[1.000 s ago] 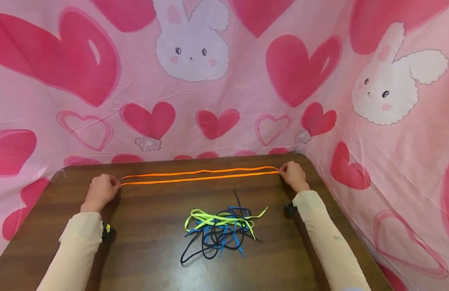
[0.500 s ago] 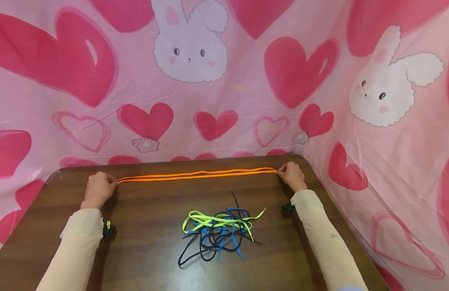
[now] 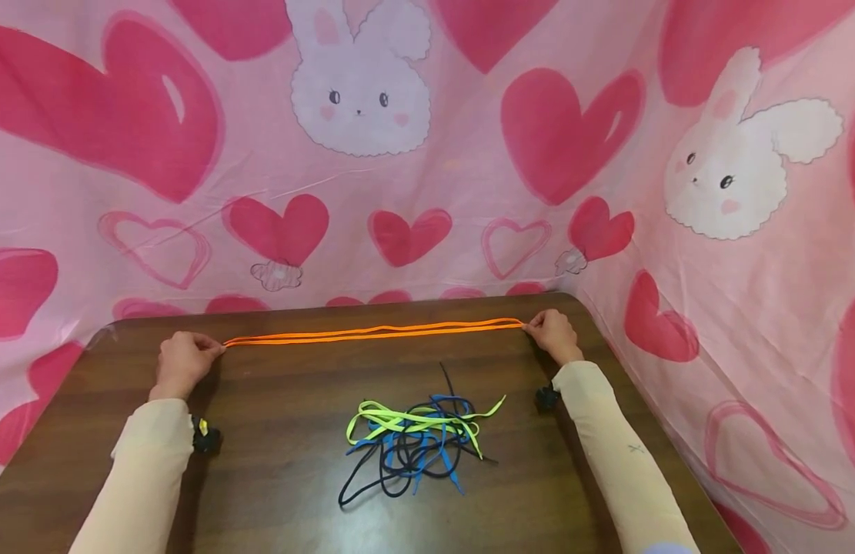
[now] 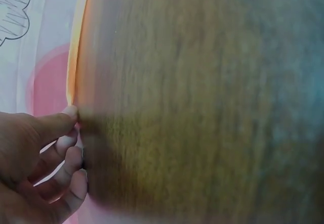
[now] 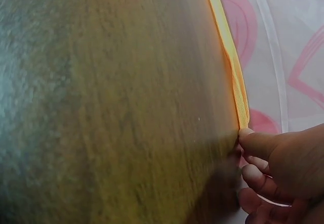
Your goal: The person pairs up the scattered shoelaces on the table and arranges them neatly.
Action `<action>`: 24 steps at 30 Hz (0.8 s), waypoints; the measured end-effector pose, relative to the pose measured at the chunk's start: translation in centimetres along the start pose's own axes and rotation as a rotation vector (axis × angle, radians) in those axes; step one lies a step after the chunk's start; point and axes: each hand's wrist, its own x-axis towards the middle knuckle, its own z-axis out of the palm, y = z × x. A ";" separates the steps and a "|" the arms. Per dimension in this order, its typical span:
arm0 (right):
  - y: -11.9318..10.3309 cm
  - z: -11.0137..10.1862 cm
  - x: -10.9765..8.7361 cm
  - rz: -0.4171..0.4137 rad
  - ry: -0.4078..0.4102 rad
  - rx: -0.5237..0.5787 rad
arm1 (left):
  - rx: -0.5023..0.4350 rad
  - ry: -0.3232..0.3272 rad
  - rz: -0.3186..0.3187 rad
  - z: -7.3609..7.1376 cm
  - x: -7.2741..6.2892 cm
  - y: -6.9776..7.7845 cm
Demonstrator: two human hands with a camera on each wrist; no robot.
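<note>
An orange shoelace [image 3: 399,333] stretches across the far side of the table in two strands lying close together. At its left end, my left hand [image 3: 186,362] pinches it between thumb and index finger; the left wrist view shows the lace [image 4: 76,47] running up from that thumb tip. My right hand [image 3: 555,336] pinches the opposite end, and the right wrist view shows two layers of lace [image 5: 235,72] meeting at the fingertips. Nearer to me lies a tangle with a neon yellow shoelace [image 3: 406,419] on top, plus blue laces [image 3: 449,460] and black laces [image 3: 342,502].
The brown wooden table [image 3: 275,438] has rounded far corners. Behind it and on the right hangs a pink cloth [image 3: 469,169] printed with hearts and rabbits. Dark cameras are strapped at the left wrist [image 3: 205,437] and right wrist [image 3: 547,397].
The orange shoelace's two strands have drawn together, as my left hand moved slightly up and took both at the left end. My right hand keeps its pinch. The tangle stays put.
</note>
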 end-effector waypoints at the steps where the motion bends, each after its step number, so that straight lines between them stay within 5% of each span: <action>1: -0.1 0.1 0.0 0.002 -0.006 0.001 | 0.002 0.001 -0.011 -0.1 -0.1 -0.1; 12: -0.1 0.3 0.0 -0.013 -0.034 0.012 | 0.059 0.019 0.001 -0.3 -0.5 -0.3; 24: -1.3 -1.5 -1.2 -0.085 0.019 0.083 | 0.100 0.089 0.124 -0.5 -0.5 0.9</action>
